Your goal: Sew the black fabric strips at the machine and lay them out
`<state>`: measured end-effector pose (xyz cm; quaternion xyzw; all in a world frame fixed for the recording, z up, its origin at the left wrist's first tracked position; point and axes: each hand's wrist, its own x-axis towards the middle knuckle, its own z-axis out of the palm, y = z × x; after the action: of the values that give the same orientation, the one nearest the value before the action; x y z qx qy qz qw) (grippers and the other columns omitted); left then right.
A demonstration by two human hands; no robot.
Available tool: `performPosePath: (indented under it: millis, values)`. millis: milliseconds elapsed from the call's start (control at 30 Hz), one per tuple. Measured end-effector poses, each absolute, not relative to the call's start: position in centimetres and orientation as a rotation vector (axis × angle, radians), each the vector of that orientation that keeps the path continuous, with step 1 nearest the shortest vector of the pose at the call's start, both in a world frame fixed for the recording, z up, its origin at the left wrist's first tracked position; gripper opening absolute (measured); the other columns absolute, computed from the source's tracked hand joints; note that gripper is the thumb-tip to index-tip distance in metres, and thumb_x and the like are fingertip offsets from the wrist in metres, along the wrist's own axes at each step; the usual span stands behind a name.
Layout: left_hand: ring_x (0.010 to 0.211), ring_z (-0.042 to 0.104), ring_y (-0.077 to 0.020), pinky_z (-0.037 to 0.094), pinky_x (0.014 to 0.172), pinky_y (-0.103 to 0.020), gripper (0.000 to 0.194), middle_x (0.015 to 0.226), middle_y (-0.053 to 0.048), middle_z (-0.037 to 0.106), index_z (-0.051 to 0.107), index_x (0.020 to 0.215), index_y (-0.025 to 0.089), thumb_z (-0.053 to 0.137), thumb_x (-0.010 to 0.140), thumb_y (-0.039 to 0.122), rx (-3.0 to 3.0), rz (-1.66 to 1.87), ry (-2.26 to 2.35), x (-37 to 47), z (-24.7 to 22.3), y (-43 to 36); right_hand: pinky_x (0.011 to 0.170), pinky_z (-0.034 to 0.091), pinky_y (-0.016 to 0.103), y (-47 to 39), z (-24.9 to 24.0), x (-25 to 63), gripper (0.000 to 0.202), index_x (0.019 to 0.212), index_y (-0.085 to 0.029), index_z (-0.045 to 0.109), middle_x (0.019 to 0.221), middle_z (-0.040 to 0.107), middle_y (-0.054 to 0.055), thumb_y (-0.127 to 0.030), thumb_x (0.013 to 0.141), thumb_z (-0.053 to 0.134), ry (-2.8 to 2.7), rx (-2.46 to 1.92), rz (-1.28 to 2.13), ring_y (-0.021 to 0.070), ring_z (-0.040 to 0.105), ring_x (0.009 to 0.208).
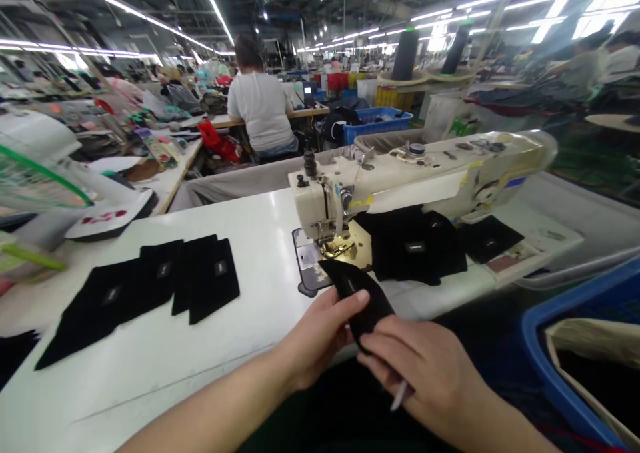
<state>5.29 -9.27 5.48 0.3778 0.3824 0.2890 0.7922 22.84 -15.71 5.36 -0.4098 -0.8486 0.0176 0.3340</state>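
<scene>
A small black fabric piece (pixel 367 300) is held between both hands in front of the sewing machine, its upper end near the needle area. My left hand (pixel 320 336) pinches it, thumb on top. My right hand (pixel 430 366) is closed on its lower right edge. A thin pale tool (pixel 400 396), its kind unclear, sticks out below the right fingers. The cream sewing machine (pixel 320 203) stands just beyond. Behind its needle lies a black fabric stack (pixel 417 246) with a small label, and another black piece (pixel 493 238) rests farther right.
Labelled black panels (pixel 207 276) lie overlapping on the left of the white table (pixel 265 293). A blue bin (pixel 545 360) with a lining stands at the lower right. A green-rimmed fan (pixel 40 166) is at the left. A seated person (pixel 263 106) works ahead, back turned.
</scene>
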Motion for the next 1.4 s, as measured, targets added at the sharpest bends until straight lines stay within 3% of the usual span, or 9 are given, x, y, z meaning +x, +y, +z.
performPosePath:
  millis: [133,300,433,567,700,933,1100,1233,1400]
  values:
    - [0.085,0.059,-0.0166,0.046,0.084,-0.030,0.036,0.089,0.001,0.066,0.063,0.102,0.017,0.072,0.068,0.017,1.002,0.586,0.914,4.0,4.5,-8.5,0.061,0.048,0.026,-15.1,5.3,22.8,0.009,0.102,-0.020,0.067,0.088,0.067,0.003,-0.026,0.097,0.062,-1.994,-1.076,0.290,0.0135,0.063,0.071]
    - [0.090,0.058,-0.0174,0.046,0.084,-0.030,0.045,0.103,0.001,0.067,0.063,0.118,0.021,0.066,0.073,0.016,1.285,0.136,0.630,1.2,5.3,-8.0,0.059,0.048,0.026,-11.6,5.8,24.2,0.029,0.112,-0.022,0.070,0.102,0.070,0.005,-0.042,0.093,0.064,-1.645,-1.403,0.677,0.0124,0.057,0.064]
    - [0.087,0.060,-0.0171,0.047,0.080,-0.029,0.036,0.099,0.000,0.069,0.065,0.113,0.020,0.067,0.077,0.020,1.338,0.057,0.579,0.0,5.4,-8.0,0.067,0.049,0.028,-9.7,5.3,24.0,0.031,0.092,-0.019,0.075,0.083,0.071,0.003,-0.048,0.081,0.073,-1.483,-1.375,1.176,0.0168,0.063,0.074]
    - [0.084,0.062,-0.0165,0.048,0.080,-0.029,0.026,0.092,-0.001,0.070,0.069,0.097,0.017,0.075,0.077,0.033,1.303,0.288,0.834,-1.8,4.2,-6.8,0.056,0.040,0.026,-9.4,4.0,24.7,0.032,0.083,-0.019,0.073,0.068,0.062,-0.001,-0.050,0.075,0.078,-1.177,-1.465,1.074,0.0131,0.053,0.061]
    - [0.068,0.058,-0.0119,0.045,0.070,-0.025,0.030,0.074,0.001,0.067,0.066,0.078,0.017,0.084,0.066,0.037,1.165,0.670,1.114,-3.7,3.5,-5.1,0.052,0.033,0.026,-9.9,2.2,25.5,0.035,0.081,-0.019,0.074,0.066,0.059,0.000,-0.052,0.071,0.079,-1.131,-1.611,0.933,0.0127,0.047,0.058]
    - [0.063,0.057,-0.0102,0.043,0.063,-0.023,0.036,0.073,0.001,0.066,0.069,0.081,0.017,0.084,0.066,0.046,1.071,0.825,1.171,-4.4,4.0,-4.1,0.048,0.029,0.026,-11.0,0.6,24.9,0.038,0.084,-0.019,0.074,0.060,0.052,-0.002,-0.055,0.074,0.074,-1.191,-1.666,1.021,0.0121,0.040,0.053]
    - [0.068,0.060,-0.0124,0.045,0.067,-0.025,0.030,0.077,0.000,0.069,0.071,0.084,0.018,0.080,0.070,0.042,1.115,0.868,1.208,-4.3,4.1,-2.9,0.045,0.026,0.025,-12.4,0.8,23.7,0.034,0.090,-0.018,0.068,0.059,0.046,-0.006,-0.049,0.077,0.072,-1.173,-1.582,1.332,0.0092,0.033,0.047]
    - [0.070,0.059,-0.0148,0.046,0.070,-0.029,0.021,0.075,0.000,0.069,0.073,0.083,0.018,0.074,0.076,0.038,1.488,0.782,1.290,-3.8,3.7,-0.1,0.049,0.034,0.024,-14.1,0.2,21.6,0.021,0.087,-0.020,0.062,0.064,0.047,-0.005,-0.038,0.080,0.070,-1.316,-1.479,1.416,0.0108,0.041,0.053]
    - [0.078,0.063,-0.0174,0.049,0.080,-0.031,0.009,0.079,-0.001,0.071,0.076,0.080,0.019,0.068,0.079,0.023,1.939,0.654,1.208,-1.7,1.3,3.4,0.059,0.046,0.026,-15.7,-1.8,19.2,0.010,0.089,-0.022,0.064,0.067,0.053,-0.004,-0.032,0.089,0.060,-1.484,-1.424,1.136,0.0141,0.053,0.061]
